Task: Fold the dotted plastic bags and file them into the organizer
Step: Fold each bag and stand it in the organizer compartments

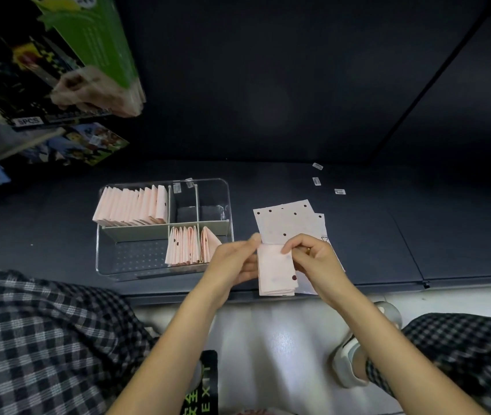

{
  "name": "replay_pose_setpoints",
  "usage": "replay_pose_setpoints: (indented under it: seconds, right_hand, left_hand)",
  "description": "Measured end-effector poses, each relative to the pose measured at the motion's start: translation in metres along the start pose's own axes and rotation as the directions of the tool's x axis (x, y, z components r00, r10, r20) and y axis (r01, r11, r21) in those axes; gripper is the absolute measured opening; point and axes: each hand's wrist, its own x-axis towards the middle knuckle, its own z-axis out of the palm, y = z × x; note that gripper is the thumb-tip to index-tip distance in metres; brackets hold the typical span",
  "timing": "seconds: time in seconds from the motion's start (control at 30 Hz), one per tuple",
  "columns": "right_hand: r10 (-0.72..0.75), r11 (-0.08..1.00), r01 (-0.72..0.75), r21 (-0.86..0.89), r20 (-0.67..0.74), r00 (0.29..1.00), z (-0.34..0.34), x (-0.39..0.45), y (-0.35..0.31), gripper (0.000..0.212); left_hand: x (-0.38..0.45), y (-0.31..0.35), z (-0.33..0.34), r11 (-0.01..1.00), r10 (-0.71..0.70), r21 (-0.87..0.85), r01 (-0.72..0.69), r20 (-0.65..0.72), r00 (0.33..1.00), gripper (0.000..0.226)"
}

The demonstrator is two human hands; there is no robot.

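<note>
Nearest the camera, both forearms reach forward over the checked trousers, and the two hands meet on a folded dotted bag [277, 269] held at the front edge of the dark surface [387, 235]. The left hand [232, 262] supports the bag's left edge with its fingers behind it, while the right hand [313, 256] pinches the top right corner; the fold looks nearly finished, though motion blur makes it hard to tell whether one more crease is coming.

Just beyond the hands, partly under the right one, lie a few flat, unfolded dotted bags [289, 220], so some work is left.

To the left of the left hand stands the clear organizer [226, 205]. Its compartments nearest that hand hold two short rows of folded bags [191, 245]; the far left compartment holds a long, full row [132, 209]. The small far compartments and the near left one hold no bags.

By my reading, the task is well past halfway.
</note>
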Motion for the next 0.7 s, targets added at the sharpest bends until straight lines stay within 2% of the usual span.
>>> replay_pose_setpoints:
  seconds: [0.1, 0.17, 0.23, 0.33, 0.43, 0.53, 0.6, 0.67, 0.7]
  right_hand:
    - [-0.001, 0.996, 0.000, -0.091, -0.020, 1.000, 0.004, 0.002, 0.000, 0.036]
    - [0.010, 0.997, -0.012, -0.079, -0.029, 1.000, 0.007, 0.005, 0.000, 0.036]
    - [0.014, 0.998, -0.016, -0.057, -0.038, 0.999, 0.010, 0.006, 0.000, 0.029]
    - [-0.031, 0.982, 0.023, -0.186, -0.037, 0.999, 0.015, 0.008, 0.000, 0.016]
    - [-0.048, 0.972, 0.030, -0.233, -0.072, 0.996, 0.017, 0.011, 0.003, 0.023]
    - [-0.059, 0.977, 0.024, -0.214, -0.156, 0.986, 0.013, 0.013, 0.001, 0.024]
    - [-0.045, 0.985, 0.005, -0.172, -0.229, 0.972, 0.010, 0.016, 0.001, 0.019]
    - [0.059, 0.996, -0.073, -0.049, -0.256, 0.965, 0.013, 0.015, 0.006, 0.007]
    - [0.135, 0.991, -0.133, 0.026, -0.234, 0.963, 0.016, 0.014, 0.011, 0.009]
  left_hand:
    - [0.001, -0.008, 0.004, 0.998, 0.049, 0.045, -0.046, -0.072, 0.996, 0.019]
    - [0.003, -0.010, 0.001, 0.987, 0.134, 0.112, -0.120, -0.134, 0.982, 0.017]
    - [0.005, -0.010, -0.003, 0.945, 0.243, 0.253, -0.206, -0.124, 0.962, 0.017]
    - [0.005, -0.008, -0.003, 0.882, 0.326, 0.384, -0.275, -0.074, 0.942, 0.021]
    - [0.005, -0.009, -0.005, 0.888, 0.309, 0.375, -0.268, -0.054, 0.949, 0.016]
    - [0.004, -0.010, -0.011, 0.931, 0.182, 0.323, -0.168, -0.014, 0.983, 0.004]
    - [0.004, -0.011, -0.013, 0.944, 0.108, 0.315, -0.100, -0.008, 0.994, 0.004]
    - [0.006, -0.010, -0.015, 0.955, 0.095, 0.285, -0.075, -0.059, 0.994, 0.004]
    - [0.007, -0.010, -0.016, 0.965, 0.097, 0.252, -0.070, -0.100, 0.990, 0.003]
